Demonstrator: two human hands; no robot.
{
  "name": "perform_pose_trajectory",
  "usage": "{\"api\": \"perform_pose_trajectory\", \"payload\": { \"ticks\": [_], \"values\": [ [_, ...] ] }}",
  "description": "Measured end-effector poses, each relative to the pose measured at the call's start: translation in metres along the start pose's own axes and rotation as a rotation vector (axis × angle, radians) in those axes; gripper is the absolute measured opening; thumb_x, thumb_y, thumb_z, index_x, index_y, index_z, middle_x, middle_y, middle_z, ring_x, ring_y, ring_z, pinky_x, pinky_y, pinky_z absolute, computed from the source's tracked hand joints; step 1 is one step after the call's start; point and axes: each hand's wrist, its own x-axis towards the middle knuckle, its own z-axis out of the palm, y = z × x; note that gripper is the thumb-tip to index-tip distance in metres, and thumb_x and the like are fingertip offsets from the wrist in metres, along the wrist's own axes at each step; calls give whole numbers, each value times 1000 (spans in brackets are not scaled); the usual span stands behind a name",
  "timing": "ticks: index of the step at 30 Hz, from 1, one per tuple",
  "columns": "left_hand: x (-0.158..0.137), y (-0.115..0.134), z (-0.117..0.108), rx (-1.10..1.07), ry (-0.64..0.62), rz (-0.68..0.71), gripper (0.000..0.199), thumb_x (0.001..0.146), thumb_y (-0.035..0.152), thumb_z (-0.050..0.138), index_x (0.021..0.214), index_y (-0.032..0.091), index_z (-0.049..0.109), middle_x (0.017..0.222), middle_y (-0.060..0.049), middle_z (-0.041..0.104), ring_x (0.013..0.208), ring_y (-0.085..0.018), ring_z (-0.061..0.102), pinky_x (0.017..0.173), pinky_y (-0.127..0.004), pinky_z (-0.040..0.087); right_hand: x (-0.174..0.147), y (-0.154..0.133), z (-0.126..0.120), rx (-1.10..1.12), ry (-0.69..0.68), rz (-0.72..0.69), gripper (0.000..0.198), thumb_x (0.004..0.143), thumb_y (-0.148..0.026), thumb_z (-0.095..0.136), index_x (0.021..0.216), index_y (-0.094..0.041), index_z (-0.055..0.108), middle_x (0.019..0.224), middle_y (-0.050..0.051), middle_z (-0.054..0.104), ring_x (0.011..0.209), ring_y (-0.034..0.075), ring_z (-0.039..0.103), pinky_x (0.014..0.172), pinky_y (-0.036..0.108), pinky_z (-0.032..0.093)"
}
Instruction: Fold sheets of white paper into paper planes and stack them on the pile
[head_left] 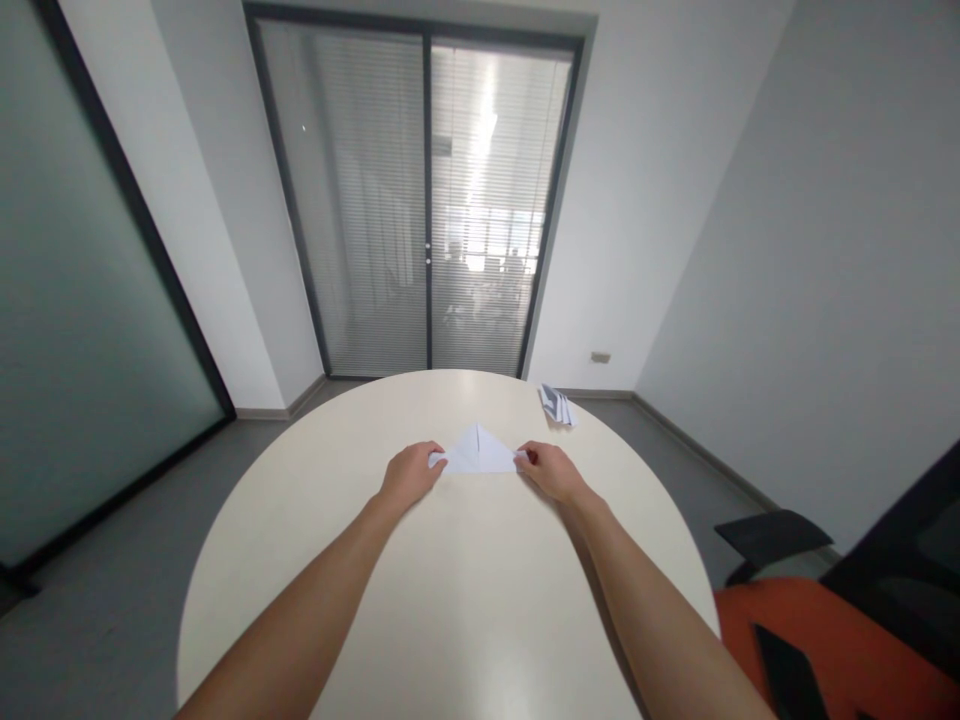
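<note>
A folded sheet of white paper (491,455) lies on the round table, its peak pointing away from me and its long straight edge towards me. A short dark line runs down from the peak at its middle. My left hand (412,474) pinches the paper's left corner between thumb and fingers. At the opposite corner, my right hand (553,470) is closed on the paper in the same way. Fingertips cover parts of both corners.
The round cream table (465,600) fills the middle of the view. Several folded papers (557,406) stand together near its far right edge. An orange-seated chair (840,640) with black armrests is at the right. Beyond are glass doors (375,200) with blinds.
</note>
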Motion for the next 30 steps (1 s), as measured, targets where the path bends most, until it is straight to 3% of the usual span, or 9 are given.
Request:
{"api": "perform_pose_trajectory", "payload": {
  "ticks": [14,22,30],
  "values": [
    [1,1,9,88,39,-6,20,91,24,60,109,23,68,104,-4,73,95,-19,66,84,-28,46,2,-5,4,-110,4,6,24,92,-33,56,94,-19,74,94,8,75,85,18,64,72,25,39],
    [-7,19,2,231,5,74,29,95,13,46,111,23,67,108,-7,72,101,-22,63,88,-33,44,-3,-14,0,-192,5,-27,24,94,-30,53,97,-19,74,97,8,73,89,18,63,76,25,39],
    [-17,43,-9,385,-85,91,30,96,9,39,109,17,65,97,-13,70,98,-26,65,82,-35,46,-7,-30,-5,-244,-35,-16,26,95,-24,49,98,-23,75,101,8,70,92,19,63,74,25,40]
  ]
}}
